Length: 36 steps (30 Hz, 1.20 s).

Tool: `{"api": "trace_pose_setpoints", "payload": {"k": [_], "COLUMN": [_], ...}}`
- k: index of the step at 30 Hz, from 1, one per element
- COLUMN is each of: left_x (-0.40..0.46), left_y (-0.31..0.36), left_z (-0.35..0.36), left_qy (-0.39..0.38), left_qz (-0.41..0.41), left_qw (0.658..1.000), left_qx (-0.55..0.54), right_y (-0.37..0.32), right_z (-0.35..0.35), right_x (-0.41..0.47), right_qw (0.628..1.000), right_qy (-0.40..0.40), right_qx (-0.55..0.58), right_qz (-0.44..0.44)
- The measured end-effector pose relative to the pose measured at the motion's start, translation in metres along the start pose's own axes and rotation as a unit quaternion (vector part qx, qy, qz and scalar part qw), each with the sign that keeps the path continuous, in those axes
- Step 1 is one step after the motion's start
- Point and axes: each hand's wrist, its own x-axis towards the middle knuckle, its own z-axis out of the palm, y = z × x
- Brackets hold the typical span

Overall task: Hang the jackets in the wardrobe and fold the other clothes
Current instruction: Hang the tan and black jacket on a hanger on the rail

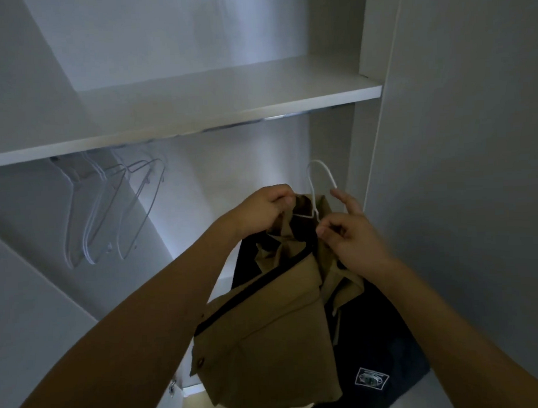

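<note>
A tan jacket with a dark lining hangs from a white wire hanger inside the wardrobe. My left hand grips the jacket's collar at the hanger's left shoulder. My right hand pinches the hanger's neck and the fabric beside it, with the index finger raised near the hook's tip. The hook is below the chrome rail and not on it. Behind the tan jacket hangs a dark navy garment with a white patch.
Several bare white hangers hang on the rail at the left. A white shelf runs above the rail. The wardrobe's side wall stands close on the right, and a panel on the left.
</note>
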Motion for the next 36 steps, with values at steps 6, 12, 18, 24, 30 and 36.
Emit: {"api": "trace_pose_setpoints", "payload": {"k": [6,12,18,24,30,36], "left_x": [-0.028,-0.051,-0.082,-0.094,-0.132,-0.096], "left_y": [0.034,0.036,-0.003,0.013,0.019,0.025], "left_z": [-0.009,-0.003,0.047,0.055,-0.012,0.002], "left_qy": [-0.072,0.079,0.162,0.166,0.077,0.031], "left_qz": [0.027,0.031,-0.019,0.027,0.022,-0.067], "left_qw": [0.993,0.990,0.986,0.985,0.997,0.991], "left_qx": [-0.094,-0.115,0.032,0.026,0.018,0.111], "right_y": [-0.015,-0.031,-0.032,-0.028,-0.010,-0.040], "right_z": [-0.006,0.005,0.012,0.010,-0.020,-0.006], "right_x": [0.002,0.014,0.021,0.027,0.033,0.033], "right_qw": [0.994,0.999,0.997,0.997,0.995,0.956], "right_qy": [-0.062,-0.006,0.046,0.068,0.065,-0.044], "right_qx": [0.081,0.032,0.052,-0.030,0.047,0.246], "right_qz": [-0.023,-0.008,0.017,-0.013,0.061,0.154]}}
